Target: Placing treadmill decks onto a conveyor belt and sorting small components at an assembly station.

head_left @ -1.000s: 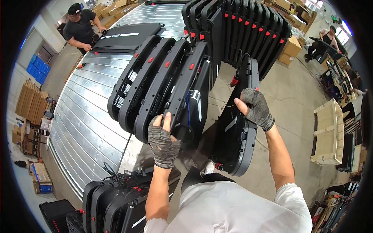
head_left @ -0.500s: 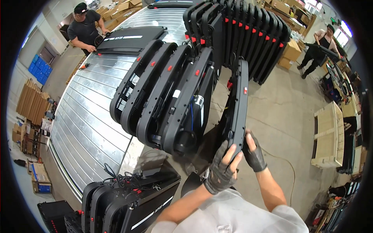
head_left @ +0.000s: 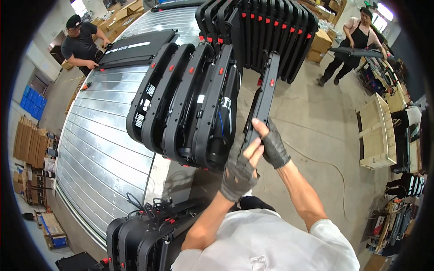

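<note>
Between my two hands is the near end of a flat black treadmill (head_left: pixel 266 92), stood on its edge and slanting away from me, with a small red part on its side rail. My left hand (head_left: pixel 239 169), in a black fingerless glove, is closed around the lower left of that end. Gloved the same way, my right hand (head_left: pixel 274 143) grips the right side a little farther up, its thumb over the top edge. To the left, several similar treadmills (head_left: pixel 192 106) stand on edge side by side, with rollers and wiring showing. The underside of the held one is hidden.
A long metal-slatted table (head_left: pixel 104 153) runs along the left. More upright treadmills (head_left: pixel 275 34) stand ahead, others (head_left: pixel 144 239) at the lower left. One person (head_left: pixel 81 43) works at the table; another (head_left: pixel 355 43) carries a long dark piece. A wooden crate (head_left: pixel 377 131) stands right.
My hands have moved forward with the treadmill, and it leans more away from me. The person on the right has come nearer with the dark piece. The view has shifted slightly.
</note>
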`<state>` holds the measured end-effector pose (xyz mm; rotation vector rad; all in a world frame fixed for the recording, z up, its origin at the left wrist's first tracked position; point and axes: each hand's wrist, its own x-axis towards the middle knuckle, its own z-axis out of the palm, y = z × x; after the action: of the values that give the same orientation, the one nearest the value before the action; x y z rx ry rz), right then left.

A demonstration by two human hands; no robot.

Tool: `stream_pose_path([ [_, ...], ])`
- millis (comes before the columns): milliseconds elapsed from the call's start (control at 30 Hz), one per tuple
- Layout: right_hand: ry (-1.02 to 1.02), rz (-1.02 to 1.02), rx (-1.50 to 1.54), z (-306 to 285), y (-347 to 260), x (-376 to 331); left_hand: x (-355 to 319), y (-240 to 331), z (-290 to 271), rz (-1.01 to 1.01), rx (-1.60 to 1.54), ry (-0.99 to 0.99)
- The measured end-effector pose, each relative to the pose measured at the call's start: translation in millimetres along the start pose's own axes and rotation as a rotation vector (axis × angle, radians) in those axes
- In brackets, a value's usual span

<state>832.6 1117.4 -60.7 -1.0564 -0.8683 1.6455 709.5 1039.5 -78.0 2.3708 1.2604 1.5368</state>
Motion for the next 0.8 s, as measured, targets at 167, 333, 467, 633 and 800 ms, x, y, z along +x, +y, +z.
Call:
stream_pose_path([
  [167, -0.027, -0.098, -0.191, 24, 8, -13, -16, 6, -26, 0.009, 0.038, -0.041],
  [333, -0.099, 0.037, -0.192, 39, 10, 42, 4, -30, -21, -0.004, 0.152, 0.051],
  [467, -0.098, 0.022, -0.189, 48, 6, 39, 3, -34, -22, 0.014, 0.121, 0.08],
  [633, -0.007, -0.247, -0.293, 34, 27, 25, -5, -16, -31, -0.015, 0.272, -0.005],
  [800, -0.075, -0.481, -0.531, -35, 73, -79, -64, 44, -45, -0.145, 0.268, 0.127],
])
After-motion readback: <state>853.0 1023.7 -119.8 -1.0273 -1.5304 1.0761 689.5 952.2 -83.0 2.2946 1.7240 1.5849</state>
